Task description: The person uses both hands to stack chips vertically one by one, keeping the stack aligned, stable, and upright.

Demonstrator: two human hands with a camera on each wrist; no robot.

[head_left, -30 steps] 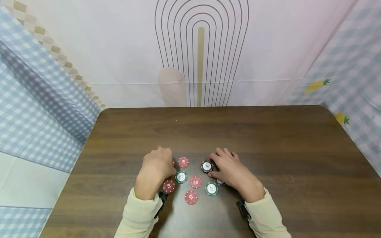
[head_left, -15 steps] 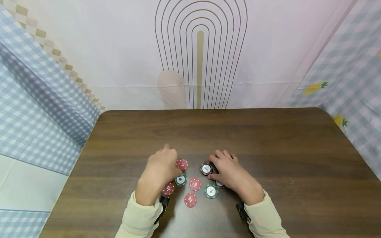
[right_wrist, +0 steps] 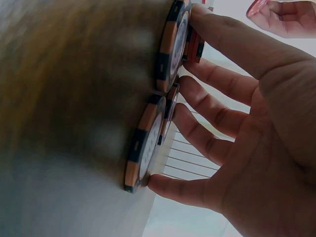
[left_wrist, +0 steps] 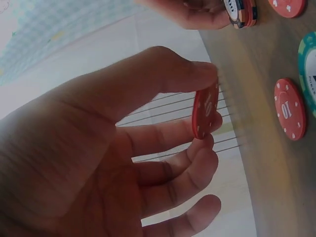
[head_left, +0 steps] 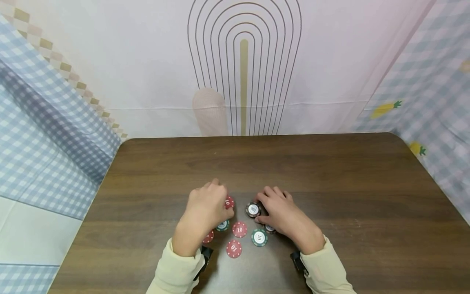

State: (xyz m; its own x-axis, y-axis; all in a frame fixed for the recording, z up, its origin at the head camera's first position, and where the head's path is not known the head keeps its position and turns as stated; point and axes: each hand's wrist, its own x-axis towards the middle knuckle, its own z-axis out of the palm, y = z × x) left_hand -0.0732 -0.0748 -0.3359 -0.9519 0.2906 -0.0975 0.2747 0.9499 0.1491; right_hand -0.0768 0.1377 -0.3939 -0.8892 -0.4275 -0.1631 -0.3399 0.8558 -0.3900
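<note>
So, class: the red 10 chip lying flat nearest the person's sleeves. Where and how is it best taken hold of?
Probably by its rim, from above. The red 10 chip lies flat on the table, so only its thin edge offers purchase; bare table shows around it. Pinch opposite edges, as the left hand does with its chip.

A red poker chip [left_wrist: 205, 111] marked "10" stands on edge, lifted off the table and pinched between thumb and forefinger of the left hand [head_left: 203, 212]; in the head view it peeks out just left of centre of the frame. A black-and-orange poker chip stack [head_left: 253, 209] with a white "100" face sits flat on the brown table just right of centre, the right hand [head_left: 284, 216] touching its side (thumb on the top chip's rim in the wrist view). A second black-and-orange chip [right_wrist: 148, 145] lies flat under that hand's fingers.
</note>
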